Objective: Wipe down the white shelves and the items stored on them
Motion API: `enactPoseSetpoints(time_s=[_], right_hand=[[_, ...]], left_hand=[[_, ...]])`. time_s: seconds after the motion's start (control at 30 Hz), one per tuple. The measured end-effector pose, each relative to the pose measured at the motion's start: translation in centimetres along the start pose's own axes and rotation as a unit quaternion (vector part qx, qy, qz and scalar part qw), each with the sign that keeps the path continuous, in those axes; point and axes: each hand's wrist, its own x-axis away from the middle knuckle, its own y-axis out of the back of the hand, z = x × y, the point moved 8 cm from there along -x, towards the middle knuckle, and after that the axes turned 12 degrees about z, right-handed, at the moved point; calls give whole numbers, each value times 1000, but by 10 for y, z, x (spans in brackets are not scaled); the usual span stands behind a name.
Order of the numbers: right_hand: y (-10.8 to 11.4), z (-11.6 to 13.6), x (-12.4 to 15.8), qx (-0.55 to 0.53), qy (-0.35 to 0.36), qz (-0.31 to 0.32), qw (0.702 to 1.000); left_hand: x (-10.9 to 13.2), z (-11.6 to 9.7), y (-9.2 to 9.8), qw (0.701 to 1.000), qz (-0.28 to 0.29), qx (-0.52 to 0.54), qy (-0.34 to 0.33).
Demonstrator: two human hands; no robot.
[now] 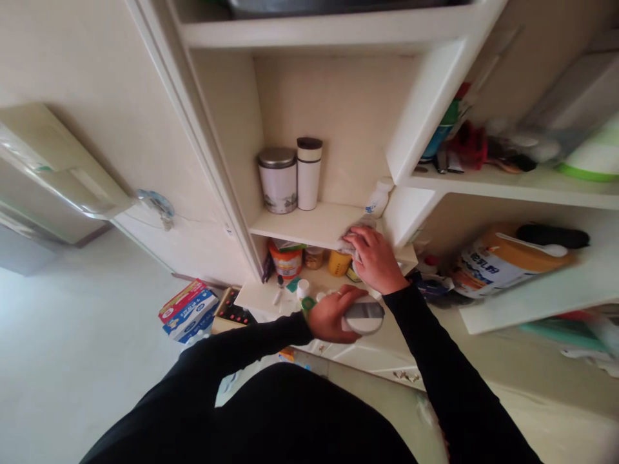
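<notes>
The left hand (333, 314) clamps a round tub (363, 316), white with a grey band, its fingers wrapped around the smooth curved side and a ring showing on one finger. The tub sits in the grip just above the lower shelf's front edge, clear of the shelf. The right hand (375, 260) is higher and just beyond it, with its fingers curled together over a crumpled grey cloth (352, 240) at the front edge of a white shelf (302, 225). The soft folds bunch under the fingertips, though how firmly they are held is hard to tell.

Just beyond the right hand, a white plastic bottle (380, 197) stands at the shelf's corner. Further along that shelf, away from the grip, stand a cylindrical canister (276, 180) with a metal lid and a slim white flask (309, 174) with a dark cap.

Below the right hand, on the lower shelf, are a squat orange-labelled jar (286, 261) and a yellow bottle (339, 263). To the right of the grip, a formula tin (503, 263) lies tilted with a white scoop (534, 242) resting on it.
</notes>
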Motion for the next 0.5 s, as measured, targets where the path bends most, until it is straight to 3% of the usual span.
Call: enactPoseSetpoints(time_s=[0.1, 0.2, 0.33, 0.43, 0.5], right_hand=[[1, 2, 1, -2, 7, -7, 1000], [2, 2, 1, -17, -11, -32, 999], [5, -8, -4, -93, -81, -118, 985], [2, -29, -11, -146, -154, -177, 961], [-2, -47, -19, -157, -202, -183, 949]], left_hand=[[38, -53, 71, 993, -74, -8, -91], [54, -75, 146, 979, -174, -60, -85], [32, -60, 218, 951, -284, -104, -62], [-3, -33, 253, 938, -328, -82, -71], [-27, -15, 271, 936, -341, -54, -67]])
